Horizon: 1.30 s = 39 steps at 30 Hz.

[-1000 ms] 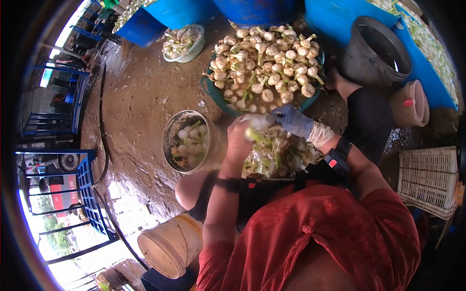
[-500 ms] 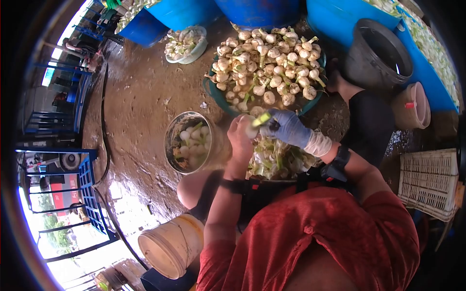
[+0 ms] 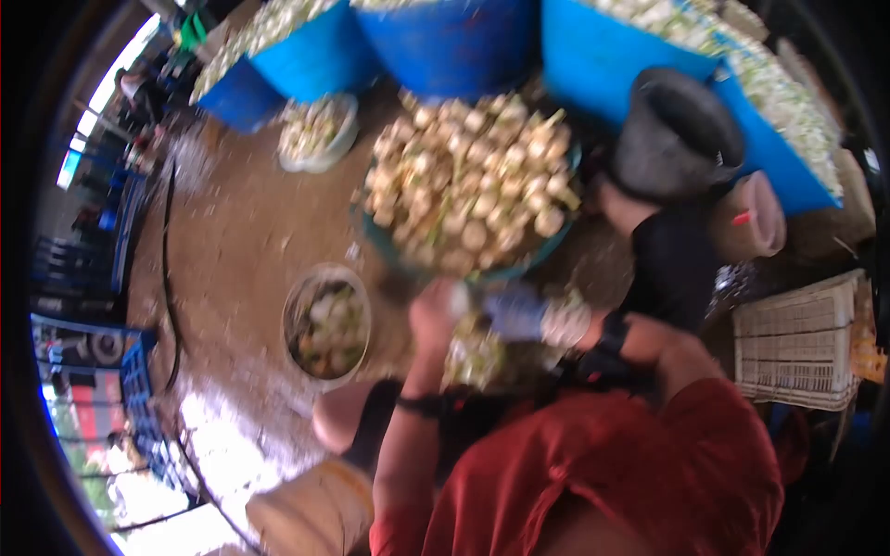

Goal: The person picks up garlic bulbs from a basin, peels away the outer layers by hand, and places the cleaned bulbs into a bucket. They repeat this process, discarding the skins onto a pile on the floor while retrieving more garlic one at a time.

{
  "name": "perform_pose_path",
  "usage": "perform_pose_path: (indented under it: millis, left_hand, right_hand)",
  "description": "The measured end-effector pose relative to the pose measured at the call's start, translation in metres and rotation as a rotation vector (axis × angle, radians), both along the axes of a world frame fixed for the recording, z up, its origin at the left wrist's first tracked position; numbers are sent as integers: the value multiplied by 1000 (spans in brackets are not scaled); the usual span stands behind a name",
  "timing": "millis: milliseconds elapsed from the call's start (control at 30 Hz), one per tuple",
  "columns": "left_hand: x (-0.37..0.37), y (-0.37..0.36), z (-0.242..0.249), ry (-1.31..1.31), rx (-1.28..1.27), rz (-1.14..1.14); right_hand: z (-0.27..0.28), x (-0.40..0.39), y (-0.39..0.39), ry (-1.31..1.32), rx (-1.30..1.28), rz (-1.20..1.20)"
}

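Head view, only one. Frame heavily motion-blurred; fine detail not readable.

Left hand (image 3: pixel 434 315), bare, centre of frame, fingers curled together around a pale bulb (image 3: pixel 458 298); grip looks closed on it, blur limits certainty. Right hand (image 3: pixel 515 313), blue glove w/ white cuff, just right of left hand, touching or nearly touching same bulb; whether its fingers are closed or apart, cannot tell.

Directly below the hands: heap of trimmings (image 3: pixel 475 356), greenish-white, in the person's lap area.

Above hands, upper centre: wide green basin (image 3: pixel 547 243) piled w/ untrimmed bulbs (image 3: pixel 464 181), stalks attached.

Left of hands: round metal bucket (image 3: pixel 295 315) on the wet floor, holding pale cleaned bulbs mixed w/ green bits.

Upper left: small white bowl (image 3: pixel 336 146) w/ more bulbs. Top edge: blue tubs (image 3: pixel 445 46). Upper right: black pot (image 3: pixel 675 134), tan bucket (image 3: pixel 749 218) beside it. Right edge: white crate (image 3: pixel 797 343). Bottom left: cream pail (image 3: pixel 311 510).
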<state>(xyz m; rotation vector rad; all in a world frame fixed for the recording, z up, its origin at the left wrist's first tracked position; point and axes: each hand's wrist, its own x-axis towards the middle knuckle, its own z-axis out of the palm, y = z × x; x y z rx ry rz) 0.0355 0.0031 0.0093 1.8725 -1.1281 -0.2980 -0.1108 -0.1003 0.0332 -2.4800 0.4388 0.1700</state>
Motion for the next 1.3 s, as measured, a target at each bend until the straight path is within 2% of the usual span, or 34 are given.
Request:
perform_pose_path:
  millis: [33,67,100,133,167,233,267,300,333,367,400,433,467,500,533,600,633,700,733,767,833,933,967,1067,1100,1167,1233,1300]
  left_hand:
    - [13,1,-21,-383,-33,-62]
    - [22,0,-59,159,-121,53]
    - [14,0,-32,363,-122,79]
    - [13,0,-19,541,-79,130]
    - [14,-1,-10,718,-19,184]
    - [7,-5,5,761,-13,185]
    - [4,-7,9,808,11,210]
    - [3,-10,12,812,8,205]
    - [2,-12,15,825,15,203]
    - [1,-14,18,837,25,202]
    - [1,-15,21,817,25,170]
    - [-1,-17,25,819,32,170]
    - [-4,-20,28,828,27,137]
    - [-7,-21,29,841,28,117]
    - [-6,-23,23,778,72,6]
    - [-10,-17,16,773,153,-104]
    - [-15,-19,18,810,157,-129]
    - [-20,-20,25,763,299,-182]
    - [-21,-19,23,770,313,-158]
    - [-21,-18,23,706,393,-211]
    - [-19,-17,19,642,474,-253]
    - [-15,-17,18,707,369,-259]
    - [-14,-17,19,706,373,-245]
    - [-10,-21,29,628,442,-215]
    - [-10,-20,27,628,450,-206]
    - [-9,-19,21,533,395,-203]
    - [-6,-18,15,557,388,-190]
    - [-3,-19,6,671,239,-85]
  right_hand:
    - [-34,-1,-7,-44,175,40]
    - [-32,-8,-8,-566,216,54]
    - [-110,-12,-22,-429,233,176]
    - [-24,-21,-28,34,1015,-255]
    - [-47,-26,-39,-50,1048,-371]
    - [-5,-40,-93,-304,671,-79]
    - [20,-38,-131,-283,381,-138]
    - [30,-36,-180,-469,969,-456]
    - [92,-27,-194,-606,534,-628]
    - [105,-23,-236,-849,72,-446]
    - [134,-19,-254,-1042,737,-603]
    - [152,-23,-278,-1177,1432,-613]
    - [161,-16,-281,-1120,1139,-747]
    - [153,-13,-287,-1101,1157,-757]
    - [137,-11,-286,-989,1012,-676]
    - [96,-3,-262,-693,840,-551]
    - [70,7,-250,-483,656,-637]
    - [-19,12,-243,-543,442,-136]
    - [-19,21,-220,-236,342,-171]
    - [-44,33,-212,-161,128,-119]
    - [-58,55,-179,-238,-63,-203]
    - [-59,106,-160,-69,-527,-22]
    - [-62,123,-157,10,-587,72]
    - [-109,147,-150,216,-953,285]
    - [-115,154,-146,210,-945,290]
    - [-125,165,-141,513,-782,346]
    - [-131,156,-146,467,-672,245]
    - [-107,147,-148,333,-497,155]
